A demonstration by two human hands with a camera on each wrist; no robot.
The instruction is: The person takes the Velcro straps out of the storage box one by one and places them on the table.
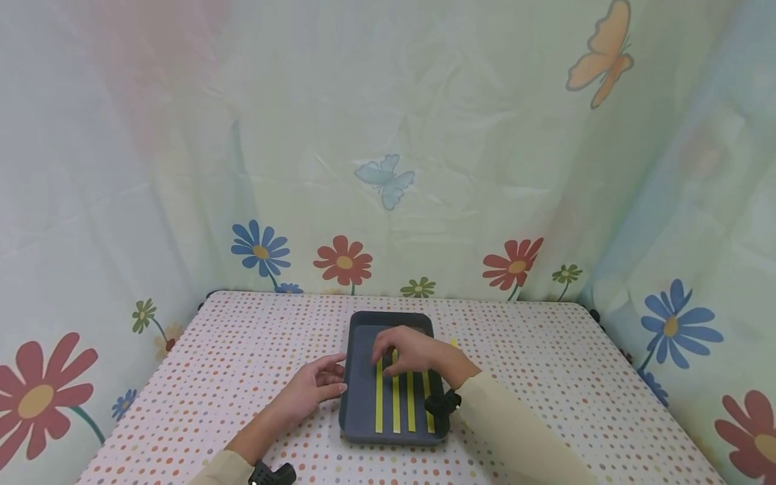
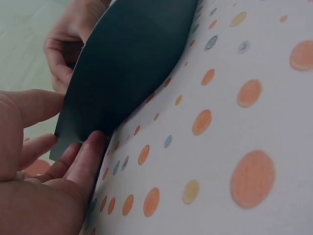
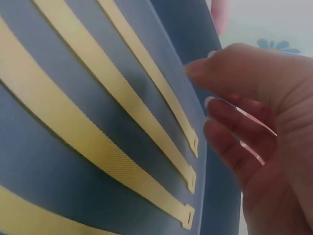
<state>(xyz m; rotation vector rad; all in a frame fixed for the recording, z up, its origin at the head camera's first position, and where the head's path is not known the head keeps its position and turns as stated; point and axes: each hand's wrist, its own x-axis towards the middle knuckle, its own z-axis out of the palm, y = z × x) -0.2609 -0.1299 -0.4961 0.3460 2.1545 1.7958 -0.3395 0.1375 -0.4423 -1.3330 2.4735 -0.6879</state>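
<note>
A dark grey-blue tray (image 1: pixel 361 404) lies on the table with several yellow cable ties (image 1: pixel 378 404) laid lengthwise and side by side inside it. My right hand (image 1: pixel 407 351) hovers over the tray with loosely bent fingers. In the right wrist view its fingertips are near the slotted heads of the cable ties (image 3: pixel 129 103), with nothing between them. At the tray's left side is my left hand (image 1: pixel 310 389), fingers relaxed. The left wrist view has its fingertips against the tray's outer wall (image 2: pixel 132 54).
The table (image 1: pixel 273 337) has a white cover with coloured dots. Just beyond the tray's right side, a short yellow piece (image 1: pixel 453 342) shows behind my right wrist. A floral curtain (image 1: pixel 448 222) hangs along the back and sides.
</note>
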